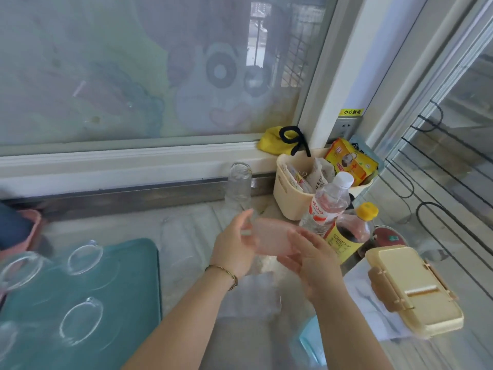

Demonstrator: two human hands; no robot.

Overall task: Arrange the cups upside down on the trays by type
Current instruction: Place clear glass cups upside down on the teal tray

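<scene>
A clear glass cup [272, 237] is held on its side above the counter between both hands. My left hand [234, 247] grips its left end with the fingers curled round it. My right hand [312, 259] cups its right end from below. On the teal tray [133, 276] at the left, several clear handled cups stand upside down, one [84, 256] at the tray's far side and one [81, 320] nearer me. More clear cups [178, 244] stand blurred on the counter between the tray and my hands.
A tall clear glass [239, 186] stands by the window sill. A cream basket [296, 188] of packets, a water bottle [329, 204] and a yellow-capped sauce bottle [352, 233] crowd the right. A beige lunch box [413, 289] lies at the right on a white cloth.
</scene>
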